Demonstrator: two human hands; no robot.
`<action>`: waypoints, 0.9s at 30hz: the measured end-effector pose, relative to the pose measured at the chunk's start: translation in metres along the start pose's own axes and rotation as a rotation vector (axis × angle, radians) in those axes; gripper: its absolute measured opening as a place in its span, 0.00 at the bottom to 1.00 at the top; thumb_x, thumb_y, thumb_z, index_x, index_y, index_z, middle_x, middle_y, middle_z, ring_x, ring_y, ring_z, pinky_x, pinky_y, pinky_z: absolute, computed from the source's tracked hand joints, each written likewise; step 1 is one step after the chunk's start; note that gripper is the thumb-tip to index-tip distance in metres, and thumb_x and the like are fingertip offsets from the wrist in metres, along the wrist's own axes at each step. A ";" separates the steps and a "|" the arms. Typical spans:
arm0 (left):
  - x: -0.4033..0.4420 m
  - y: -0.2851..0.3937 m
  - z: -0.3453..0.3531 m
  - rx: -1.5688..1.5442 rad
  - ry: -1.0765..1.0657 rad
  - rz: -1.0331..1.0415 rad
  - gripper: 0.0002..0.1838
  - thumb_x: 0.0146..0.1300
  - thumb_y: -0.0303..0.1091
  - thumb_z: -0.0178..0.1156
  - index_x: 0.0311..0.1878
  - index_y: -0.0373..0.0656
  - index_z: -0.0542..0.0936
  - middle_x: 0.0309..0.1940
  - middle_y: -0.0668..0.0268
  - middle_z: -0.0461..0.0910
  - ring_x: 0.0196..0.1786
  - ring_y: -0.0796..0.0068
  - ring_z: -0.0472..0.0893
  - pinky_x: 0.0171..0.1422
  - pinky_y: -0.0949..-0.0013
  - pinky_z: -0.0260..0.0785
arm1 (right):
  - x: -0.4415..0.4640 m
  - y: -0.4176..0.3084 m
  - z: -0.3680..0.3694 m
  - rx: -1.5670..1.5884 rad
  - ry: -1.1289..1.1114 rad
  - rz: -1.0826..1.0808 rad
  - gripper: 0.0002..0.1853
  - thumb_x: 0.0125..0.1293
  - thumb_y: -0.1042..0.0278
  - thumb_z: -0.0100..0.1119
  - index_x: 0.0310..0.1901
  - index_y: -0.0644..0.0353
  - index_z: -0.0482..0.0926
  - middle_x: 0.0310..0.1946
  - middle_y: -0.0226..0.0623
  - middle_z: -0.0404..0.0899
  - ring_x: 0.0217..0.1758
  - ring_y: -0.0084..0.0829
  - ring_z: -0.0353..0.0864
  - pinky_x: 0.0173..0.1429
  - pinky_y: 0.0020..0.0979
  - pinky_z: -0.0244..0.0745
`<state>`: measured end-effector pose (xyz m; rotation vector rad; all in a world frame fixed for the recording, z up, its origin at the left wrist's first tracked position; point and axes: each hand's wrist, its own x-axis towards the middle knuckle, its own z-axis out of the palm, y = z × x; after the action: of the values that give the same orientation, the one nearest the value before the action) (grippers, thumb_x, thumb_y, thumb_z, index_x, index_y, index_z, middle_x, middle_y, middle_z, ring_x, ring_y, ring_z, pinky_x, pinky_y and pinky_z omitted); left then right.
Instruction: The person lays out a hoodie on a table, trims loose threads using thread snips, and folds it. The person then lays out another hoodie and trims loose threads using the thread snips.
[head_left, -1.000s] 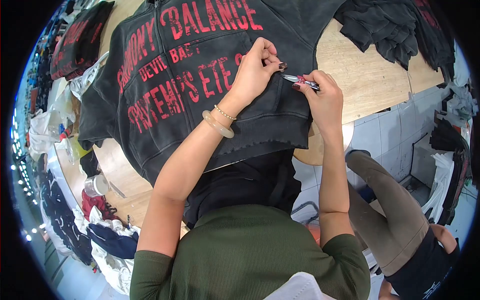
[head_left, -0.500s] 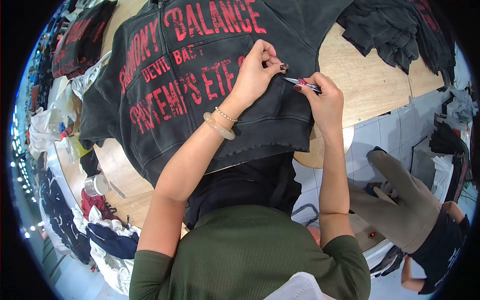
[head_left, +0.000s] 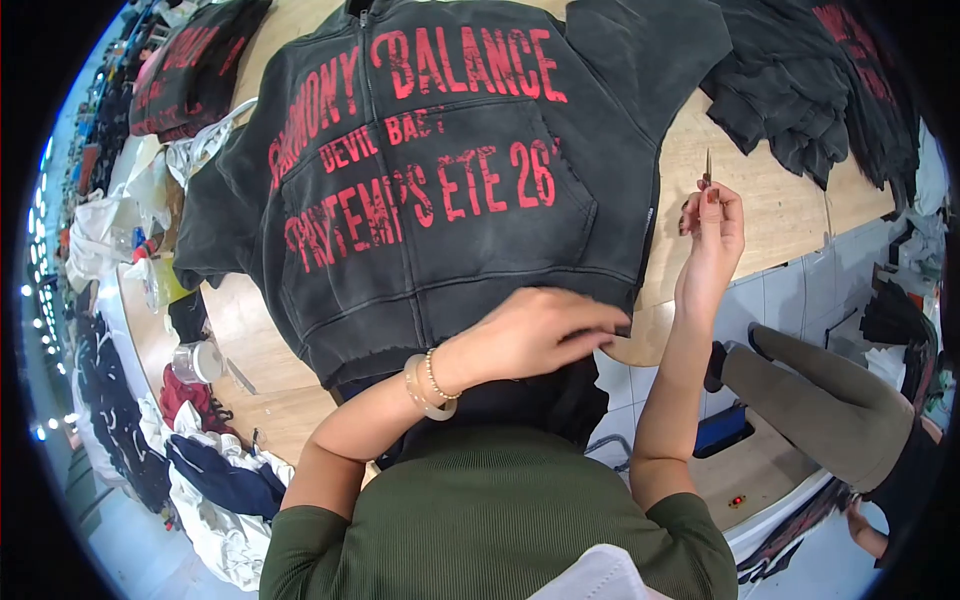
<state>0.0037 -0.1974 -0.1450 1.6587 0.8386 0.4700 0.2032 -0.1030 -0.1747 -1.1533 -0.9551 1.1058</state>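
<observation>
A washed-black zip hoodie (head_left: 500, 235) with red distressed lettering lies spread across the wooden table before me. My left hand (head_left: 550, 330) is over its lower right hem, fingers stretched out and a little smeared by motion. Whether the fingertips touch the ribbed hem cannot be made out. Off the hoodie's right side, above the bare wood, my right hand (head_left: 712, 225) is closed around small thread snips (head_left: 708, 165). Their narrow blades point away from me; the handle is mostly hidden by my fingers.
Crumpled dark garments (head_left: 780, 100) lie at the table's back right, and a folded black-and-red stack (head_left: 195, 75) at the back left. A clear jar (head_left: 200, 362) stands at left near piled clothes (head_left: 225, 480). Another person's legs (head_left: 830, 400) are at the right.
My left hand has left the pocket area and come down to the hem. My right hand has moved right with the snips, now pointing away. The hoodie has shifted slightly right in view.
</observation>
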 end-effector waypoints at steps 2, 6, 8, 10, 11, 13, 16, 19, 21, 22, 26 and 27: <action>-0.003 -0.006 -0.015 0.284 0.411 0.125 0.14 0.59 0.26 0.62 0.49 0.41 0.80 0.47 0.61 0.81 0.51 0.59 0.80 0.59 0.62 0.72 | -0.006 -0.005 0.012 0.064 -0.079 0.020 0.08 0.73 0.67 0.52 0.46 0.61 0.72 0.32 0.33 0.76 0.30 0.19 0.71 0.36 0.19 0.65; 0.029 -0.027 -0.079 0.672 0.787 0.213 0.09 0.57 0.23 0.60 0.42 0.38 0.80 0.44 0.59 0.78 0.51 0.57 0.77 0.55 0.61 0.71 | -0.012 -0.001 0.043 0.215 -0.249 0.164 0.08 0.72 0.69 0.53 0.47 0.61 0.70 0.35 0.34 0.77 0.33 0.19 0.74 0.38 0.20 0.67; 0.055 -0.045 -0.119 0.825 0.879 0.212 0.12 0.57 0.24 0.61 0.45 0.40 0.79 0.44 0.61 0.77 0.50 0.57 0.76 0.55 0.60 0.70 | 0.000 0.012 0.052 0.098 -0.327 0.047 0.08 0.71 0.70 0.54 0.47 0.60 0.71 0.36 0.32 0.77 0.35 0.19 0.74 0.40 0.19 0.67; 0.071 -0.065 -0.137 0.821 0.884 0.169 0.14 0.56 0.28 0.64 0.46 0.42 0.79 0.44 0.62 0.76 0.50 0.59 0.76 0.55 0.60 0.71 | 0.013 0.018 0.056 0.041 -0.339 0.028 0.07 0.70 0.70 0.55 0.46 0.60 0.72 0.36 0.29 0.77 0.37 0.17 0.74 0.42 0.19 0.68; 0.078 -0.076 -0.142 0.867 0.817 0.060 0.15 0.55 0.30 0.65 0.47 0.43 0.79 0.43 0.63 0.76 0.50 0.60 0.76 0.55 0.61 0.71 | 0.020 0.022 0.057 -0.032 -0.344 0.022 0.07 0.70 0.69 0.56 0.46 0.60 0.72 0.36 0.29 0.76 0.37 0.17 0.74 0.42 0.19 0.68; 0.086 -0.086 -0.147 0.935 0.776 -0.050 0.15 0.54 0.34 0.67 0.46 0.45 0.81 0.40 0.65 0.76 0.48 0.63 0.77 0.52 0.61 0.73 | 0.028 0.027 0.057 -0.112 -0.344 0.040 0.07 0.70 0.69 0.57 0.44 0.61 0.73 0.35 0.27 0.76 0.37 0.16 0.73 0.43 0.19 0.69; 0.086 -0.090 -0.144 0.964 0.806 -0.004 0.10 0.55 0.34 0.66 0.40 0.44 0.82 0.37 0.67 0.76 0.45 0.65 0.78 0.49 0.63 0.74 | 0.032 0.039 0.051 -0.100 -0.368 0.068 0.07 0.69 0.70 0.57 0.44 0.60 0.73 0.35 0.27 0.77 0.37 0.16 0.74 0.43 0.19 0.69; 0.089 -0.095 -0.137 1.010 0.879 0.040 0.05 0.56 0.33 0.65 0.33 0.43 0.82 0.35 0.68 0.76 0.42 0.68 0.78 0.46 0.65 0.75 | 0.036 0.038 0.055 -0.123 -0.378 0.066 0.06 0.69 0.71 0.58 0.43 0.62 0.74 0.34 0.27 0.77 0.37 0.16 0.74 0.42 0.19 0.70; 0.087 -0.099 -0.135 1.043 0.898 0.081 0.05 0.57 0.33 0.64 0.33 0.43 0.82 0.34 0.67 0.77 0.40 0.66 0.79 0.44 0.65 0.74 | 0.041 0.034 0.066 -0.177 -0.356 0.003 0.05 0.67 0.72 0.59 0.40 0.63 0.74 0.33 0.29 0.78 0.36 0.18 0.76 0.41 0.21 0.70; 0.087 -0.100 -0.135 1.076 0.916 0.128 0.05 0.58 0.32 0.64 0.32 0.42 0.82 0.33 0.66 0.77 0.39 0.65 0.80 0.42 0.64 0.74 | 0.045 0.034 0.071 -0.231 -0.331 -0.063 0.05 0.66 0.73 0.60 0.38 0.64 0.75 0.32 0.31 0.79 0.36 0.20 0.77 0.41 0.23 0.70; 0.086 -0.107 -0.142 0.897 0.985 0.121 0.05 0.60 0.32 0.63 0.33 0.41 0.81 0.31 0.63 0.78 0.35 0.60 0.80 0.39 0.61 0.73 | 0.062 0.038 0.083 -0.548 -0.294 -0.257 0.06 0.61 0.74 0.62 0.34 0.66 0.75 0.30 0.37 0.79 0.35 0.30 0.80 0.40 0.29 0.71; 0.087 -0.108 -0.143 0.865 1.002 0.115 0.06 0.60 0.32 0.62 0.33 0.40 0.81 0.30 0.61 0.78 0.34 0.58 0.80 0.39 0.60 0.73 | 0.064 0.037 0.087 -0.623 -0.307 -0.300 0.07 0.59 0.73 0.63 0.33 0.65 0.75 0.31 0.39 0.79 0.35 0.35 0.80 0.40 0.32 0.71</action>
<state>-0.0682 -0.0287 -0.2219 2.2553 1.8702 1.1822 0.1261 -0.0212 -0.1954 -1.2875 -1.7354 0.7660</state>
